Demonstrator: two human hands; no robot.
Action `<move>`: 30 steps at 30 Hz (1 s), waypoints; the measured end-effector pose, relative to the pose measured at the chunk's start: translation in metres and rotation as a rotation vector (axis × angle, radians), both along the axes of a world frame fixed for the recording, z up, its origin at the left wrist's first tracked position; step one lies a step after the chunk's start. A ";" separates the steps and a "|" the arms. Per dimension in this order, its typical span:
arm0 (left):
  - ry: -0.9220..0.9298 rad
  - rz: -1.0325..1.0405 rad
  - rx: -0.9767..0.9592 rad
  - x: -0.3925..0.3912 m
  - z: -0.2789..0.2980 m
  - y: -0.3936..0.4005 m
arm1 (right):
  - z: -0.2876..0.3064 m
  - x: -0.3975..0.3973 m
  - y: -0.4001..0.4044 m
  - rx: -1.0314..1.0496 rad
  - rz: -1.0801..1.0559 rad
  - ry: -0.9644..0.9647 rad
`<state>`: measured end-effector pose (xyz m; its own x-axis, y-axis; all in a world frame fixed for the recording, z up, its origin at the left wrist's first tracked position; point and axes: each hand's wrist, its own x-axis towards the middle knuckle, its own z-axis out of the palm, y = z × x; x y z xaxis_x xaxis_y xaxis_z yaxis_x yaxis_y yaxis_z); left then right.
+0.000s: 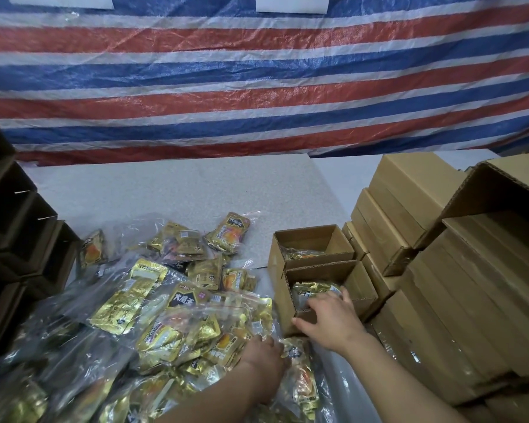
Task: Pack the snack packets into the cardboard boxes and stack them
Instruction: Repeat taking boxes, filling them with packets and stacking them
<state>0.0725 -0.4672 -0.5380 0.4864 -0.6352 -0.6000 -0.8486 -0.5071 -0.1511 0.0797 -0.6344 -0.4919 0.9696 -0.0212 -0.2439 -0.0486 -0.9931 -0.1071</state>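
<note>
Head view: left hand (pixel 264 354) fingertips hidden among snack packets (pixel 165 325).

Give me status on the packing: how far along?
Done: closed boxes stacked at right. In hand: the right hand presses a packet into the near open box; the far open box holds a packet; the left hand reaches into the packet pile. Left: most of the pile, plus empty boxes at left.

two open brown cardboard boxes (pixel 312 254) sit at centre right, two bare hands (pixel 327 315) near, and too many gold foil snack packets (pixel 126 303) to count left.
</note>
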 end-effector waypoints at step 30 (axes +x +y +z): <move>-0.172 1.105 -0.962 -0.043 0.259 0.332 | 0.187 0.012 0.275 0.379 0.191 -0.096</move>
<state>0.0297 -0.1353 -0.2794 0.9982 -0.0144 -0.0581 0.0202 -0.8320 0.5544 0.0919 -0.3592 -0.3045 0.9661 0.2342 -0.1085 0.1599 -0.8730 -0.4608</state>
